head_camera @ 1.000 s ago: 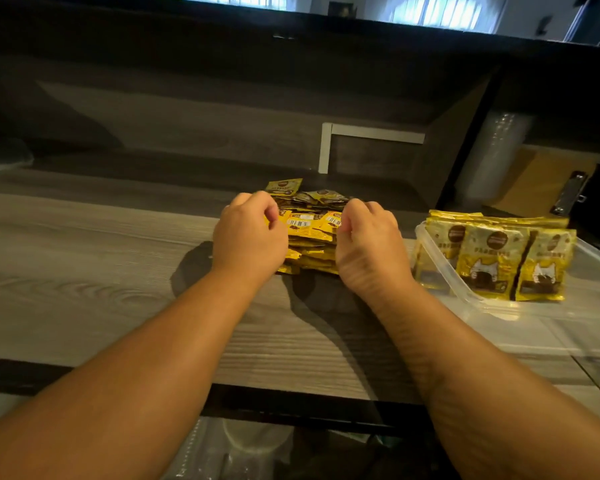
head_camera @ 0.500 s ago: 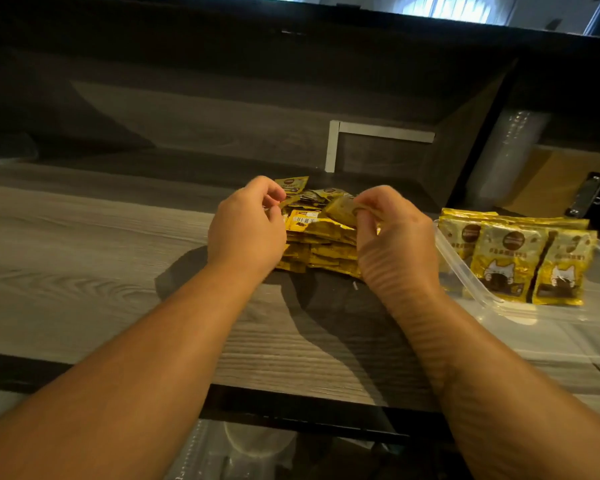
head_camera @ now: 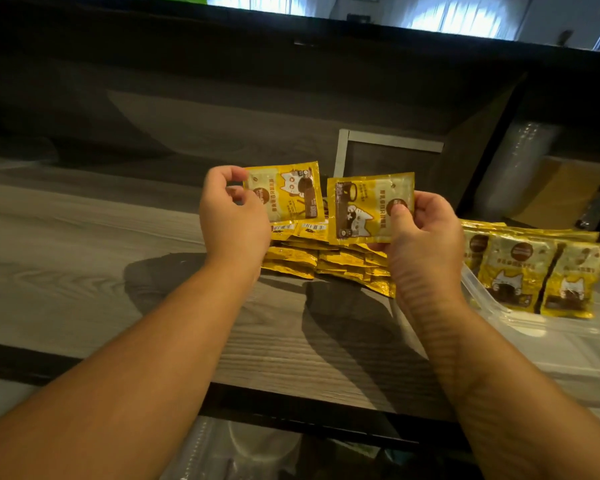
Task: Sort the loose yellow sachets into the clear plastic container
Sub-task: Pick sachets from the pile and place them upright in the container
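Wooden counter (head_camera: 84, 271), two hands, one sachet each, left hand (head_camera: 234, 220), right hand (head_camera: 426, 233).

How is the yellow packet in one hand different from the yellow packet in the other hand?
The left hand pinches its packet by the left edge; the right hand pinches its packet by the right edge. The left packet's cat picture sits near the top, the right packet's near the bottom. The left packet is held a little higher. Both are yellow, turned sideways, and held above the pile.
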`<state>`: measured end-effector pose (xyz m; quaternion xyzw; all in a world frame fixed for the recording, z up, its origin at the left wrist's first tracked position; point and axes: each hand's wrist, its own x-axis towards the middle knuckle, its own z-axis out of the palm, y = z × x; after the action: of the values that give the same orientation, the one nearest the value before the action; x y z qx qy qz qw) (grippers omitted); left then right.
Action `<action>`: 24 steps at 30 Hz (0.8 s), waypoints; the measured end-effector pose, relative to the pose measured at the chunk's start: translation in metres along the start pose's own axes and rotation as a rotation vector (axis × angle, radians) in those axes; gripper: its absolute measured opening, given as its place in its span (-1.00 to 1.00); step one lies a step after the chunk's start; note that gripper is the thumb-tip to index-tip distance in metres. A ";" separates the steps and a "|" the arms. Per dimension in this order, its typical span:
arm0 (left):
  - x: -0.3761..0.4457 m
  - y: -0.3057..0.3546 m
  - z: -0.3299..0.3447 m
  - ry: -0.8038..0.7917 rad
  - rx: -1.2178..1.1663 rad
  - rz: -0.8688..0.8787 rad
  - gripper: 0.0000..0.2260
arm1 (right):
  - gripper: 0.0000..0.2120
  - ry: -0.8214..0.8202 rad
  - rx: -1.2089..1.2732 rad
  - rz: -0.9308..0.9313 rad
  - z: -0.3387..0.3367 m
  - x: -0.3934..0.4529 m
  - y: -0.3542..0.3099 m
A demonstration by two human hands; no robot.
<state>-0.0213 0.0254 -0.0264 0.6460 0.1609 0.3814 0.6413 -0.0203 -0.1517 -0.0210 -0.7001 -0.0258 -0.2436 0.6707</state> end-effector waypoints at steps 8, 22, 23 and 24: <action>-0.013 0.000 -0.001 -0.046 0.007 0.033 -0.80 | -0.59 -0.140 0.015 -0.126 0.001 -0.017 -0.010; -0.095 0.081 0.048 -0.365 0.049 0.286 -0.60 | -0.70 -0.067 -0.264 -0.421 -0.139 0.005 -0.060; -0.105 0.083 0.055 -0.406 0.068 0.300 -0.59 | -0.70 -0.038 -0.284 -0.421 -0.153 0.007 -0.059; -0.113 0.085 0.063 -0.445 0.087 0.315 -0.58 | -0.70 -0.010 -0.295 -0.424 -0.165 0.009 -0.058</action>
<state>-0.0752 -0.1087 0.0292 0.7578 -0.0703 0.3181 0.5654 -0.0836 -0.3060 0.0331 -0.7706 -0.1396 -0.3762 0.4952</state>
